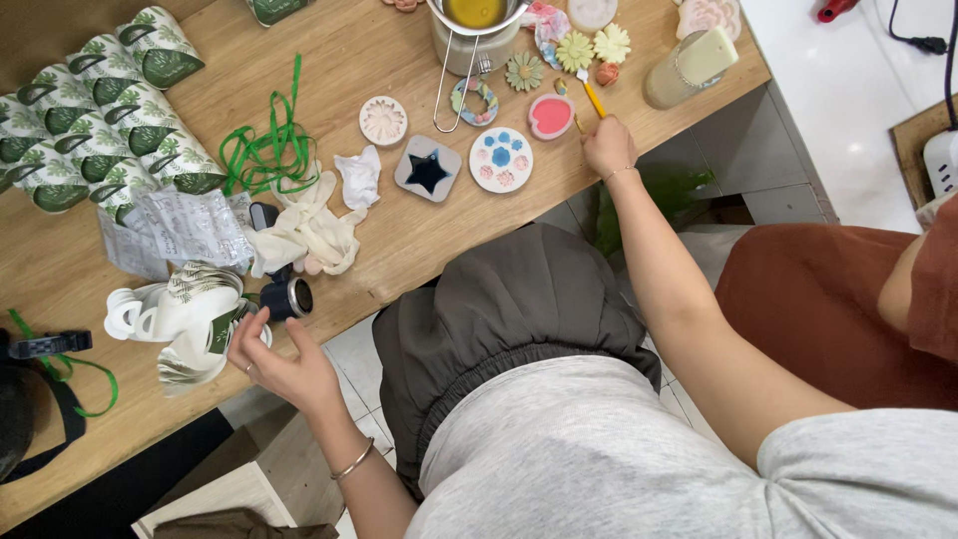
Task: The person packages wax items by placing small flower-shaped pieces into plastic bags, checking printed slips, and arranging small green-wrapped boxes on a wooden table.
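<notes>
At table edge, right hand (609, 146) pinches yellow brush (594, 99) (left hand (279, 364) open).

Craft workshop: wooden counter (399, 240) bearing silicone moulds (501, 159), cast flower pieces (576, 50), melting pot (477, 22), green ribbon (267, 150), printed gift bags (100, 110).

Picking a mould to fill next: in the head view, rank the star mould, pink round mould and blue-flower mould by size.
1. Star mould and blue-flower mould: look about alike, so I won't rank them.
2. Pink round mould: smallest, beside the right hand.
</notes>
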